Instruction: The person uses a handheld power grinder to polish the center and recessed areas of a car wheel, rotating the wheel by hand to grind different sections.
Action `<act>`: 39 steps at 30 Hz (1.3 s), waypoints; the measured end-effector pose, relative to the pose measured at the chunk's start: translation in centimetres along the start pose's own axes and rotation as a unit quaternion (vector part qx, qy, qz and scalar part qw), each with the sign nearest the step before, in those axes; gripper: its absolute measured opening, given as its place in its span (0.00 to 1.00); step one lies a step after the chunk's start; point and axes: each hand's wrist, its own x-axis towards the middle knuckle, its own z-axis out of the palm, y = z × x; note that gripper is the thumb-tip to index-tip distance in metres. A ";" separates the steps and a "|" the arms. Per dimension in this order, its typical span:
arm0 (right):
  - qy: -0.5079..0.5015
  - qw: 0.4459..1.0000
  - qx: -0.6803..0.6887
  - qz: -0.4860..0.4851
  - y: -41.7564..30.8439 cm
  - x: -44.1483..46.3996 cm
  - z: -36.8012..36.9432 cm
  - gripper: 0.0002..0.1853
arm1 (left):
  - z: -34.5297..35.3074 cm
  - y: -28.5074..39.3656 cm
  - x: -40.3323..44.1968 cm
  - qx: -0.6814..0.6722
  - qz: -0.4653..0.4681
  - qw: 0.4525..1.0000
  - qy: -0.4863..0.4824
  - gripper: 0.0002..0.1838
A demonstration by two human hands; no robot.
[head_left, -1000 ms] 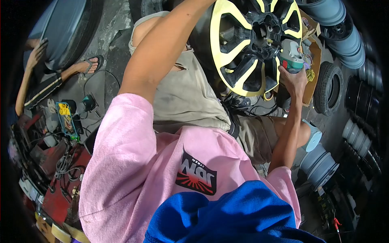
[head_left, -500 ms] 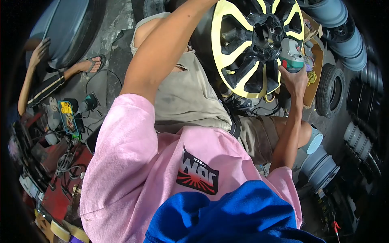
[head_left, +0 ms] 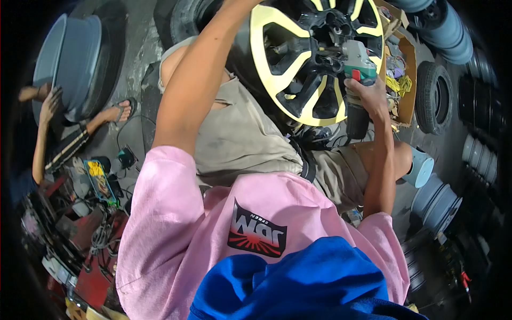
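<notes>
In front of me stands a black alloy wheel rim (head_left: 326, 101) with pale yellow spoke faces. My right hand (head_left: 369, 96) is wrapped around a green and grey angle grinder (head_left: 358, 60) with a red switch. Its grey head is at the wheel's hub; I cannot make out what is fitted to it or whether it touches. The black lower end of the tool hangs below my fingers. My left forearm reaches up across my knee, and my left hand lies beyond the top edge, out of sight.
A co-worker's hand (head_left: 51, 105) rests by a large grey-blue rim (head_left: 80, 58) at left. Tools and cables lie around a red surface (head_left: 98, 285) at lower left. On the right are a cardboard box (head_left: 409, 88) of odds and ends, a tyre (head_left: 434, 98) and several stacked rims (head_left: 437, 32).
My view has shifted, so the wheel appears further left and slightly higher. The angle grinder, still in my right hand, has moved from the wheel's right edge in toward the hub.
</notes>
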 end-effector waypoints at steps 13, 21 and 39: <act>0.105 0.989 0.022 -0.100 1.0 1.4 2.7 0.27 | -0.1 0.2 -0.2 0.004 0.029 0.999 0.018 0.28; 0.189 0.973 -0.079 -0.103 0.8 2.0 2.9 0.30 | 0.0 -0.3 -0.1 0.014 0.032 0.999 0.025 0.29; 0.236 0.951 -0.155 -0.128 -0.1 1.6 2.3 0.38 | 0.0 -0.2 0.0 0.004 0.025 1.000 0.011 0.30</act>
